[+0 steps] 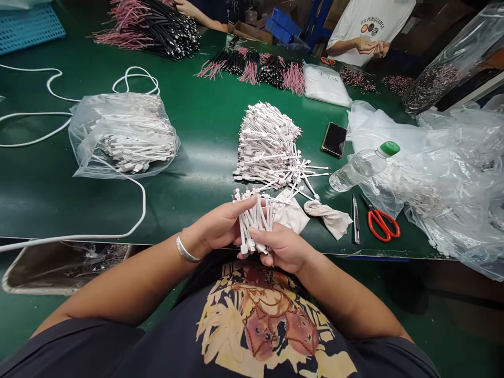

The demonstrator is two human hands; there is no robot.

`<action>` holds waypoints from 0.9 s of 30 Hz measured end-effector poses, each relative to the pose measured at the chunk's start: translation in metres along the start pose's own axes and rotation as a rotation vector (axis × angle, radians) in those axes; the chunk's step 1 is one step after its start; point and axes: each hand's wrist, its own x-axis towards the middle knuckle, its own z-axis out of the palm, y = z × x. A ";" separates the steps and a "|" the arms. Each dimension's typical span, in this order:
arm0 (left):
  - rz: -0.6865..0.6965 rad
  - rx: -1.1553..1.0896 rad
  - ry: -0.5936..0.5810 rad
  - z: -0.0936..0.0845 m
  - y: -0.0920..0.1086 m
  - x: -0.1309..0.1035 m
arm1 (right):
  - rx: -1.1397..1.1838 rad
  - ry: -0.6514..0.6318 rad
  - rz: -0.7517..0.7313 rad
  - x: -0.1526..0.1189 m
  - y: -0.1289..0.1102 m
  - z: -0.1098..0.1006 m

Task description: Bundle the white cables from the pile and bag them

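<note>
A bunch of short white cables (pixel 255 220) with connector ends is held between my two hands, just over the table's front edge. My left hand (pixel 220 226) is closed round its left side, thumb laid across the upper part. From the right, my right hand (pixel 287 247) grips the lower end, thumb on the front. Some fingers of both hands are hidden behind the cables. Just beyond lies a large pile of similar white cables (pixel 268 147), several of them splayed out at its right. White cloth gloves (pixel 328 218) lie beside my right hand.
Red-handled scissors (pixel 381 223), a utility knife (pixel 356 220), a bottle (pixel 358 168) and a phone (pixel 334 139) lie to the right, near plastic bags (pixel 452 184). At left is a bag of white cables (pixel 126 131) beside a loose white cord (pixel 142 205). Co-workers' hands (pixel 368 46) show across the table.
</note>
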 end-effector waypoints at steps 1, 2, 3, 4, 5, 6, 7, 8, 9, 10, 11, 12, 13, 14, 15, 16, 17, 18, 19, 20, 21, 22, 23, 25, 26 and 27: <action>0.009 0.043 -0.006 0.001 0.002 0.001 | -0.031 0.002 0.004 0.001 -0.001 0.001; 0.021 0.098 -0.003 0.003 0.005 0.002 | -0.063 0.001 0.007 0.002 -0.003 0.003; 0.028 0.158 0.004 0.005 0.008 0.003 | -0.093 -0.001 0.007 0.003 -0.005 0.003; 0.020 0.217 0.010 0.008 0.011 0.004 | -0.121 -0.001 0.003 0.004 -0.007 0.004; 0.001 0.269 0.013 0.012 0.015 0.005 | -0.147 0.004 -0.004 0.006 -0.010 0.004; -0.015 0.311 0.013 0.016 0.020 0.007 | -0.165 0.014 -0.015 0.007 -0.014 0.003; -0.013 0.339 0.023 0.019 0.025 0.008 | -0.176 0.025 -0.024 0.008 -0.018 0.001; 0.018 0.348 0.050 0.023 0.031 0.010 | -0.182 0.040 -0.041 0.009 -0.022 0.000; 0.081 0.335 0.087 0.025 0.037 0.012 | -0.190 0.058 -0.066 0.009 -0.027 -0.003; 0.164 0.299 0.124 0.028 0.043 0.014 | -0.203 0.081 -0.100 0.008 -0.031 -0.006; 0.249 0.244 0.154 0.029 0.049 0.016 | -0.221 0.112 -0.137 0.006 -0.034 -0.009; 0.319 0.179 0.171 0.030 0.054 0.017 | -0.239 0.152 -0.171 0.004 -0.037 -0.012; 0.364 0.112 0.177 0.029 0.058 0.019 | -0.256 0.199 -0.199 0.001 -0.038 -0.015; 0.384 0.052 0.175 0.028 0.061 0.020 | -0.266 0.245 -0.219 -0.002 -0.039 -0.018; 0.384 0.005 0.172 0.026 0.063 0.021 | -0.266 0.280 -0.232 -0.004 -0.038 -0.021; 0.374 -0.030 0.175 0.023 0.062 0.022 | -0.261 0.302 -0.242 -0.006 -0.036 -0.024; 0.364 -0.058 0.179 0.020 0.061 0.024 | -0.256 0.310 -0.248 -0.008 -0.033 -0.026; 0.355 -0.081 0.184 0.017 0.058 0.026 | -0.252 0.309 -0.252 -0.009 -0.030 -0.027; 0.348 -0.097 0.191 0.015 0.055 0.028 | -0.249 0.303 -0.250 -0.009 -0.027 -0.028; 0.340 -0.107 0.199 0.013 0.052 0.030 | -0.247 0.300 -0.244 -0.008 -0.024 -0.028; 0.328 -0.110 0.207 0.012 0.048 0.032 | -0.247 0.307 -0.240 -0.008 -0.022 -0.028; 0.316 -0.108 0.216 0.011 0.046 0.033 | -0.253 0.324 -0.243 -0.007 -0.020 -0.028; 0.302 -0.102 0.224 0.010 0.044 0.034 | -0.266 0.350 -0.253 -0.006 -0.019 -0.029; 0.275 -0.092 0.241 0.010 0.042 0.035 | -0.310 0.412 -0.278 -0.005 -0.018 -0.030; 0.265 -0.088 0.247 0.011 0.042 0.036 | -0.335 0.438 -0.288 -0.005 -0.018 -0.030; 0.254 -0.084 0.247 0.011 0.041 0.036 | -0.358 0.457 -0.291 -0.004 -0.019 -0.031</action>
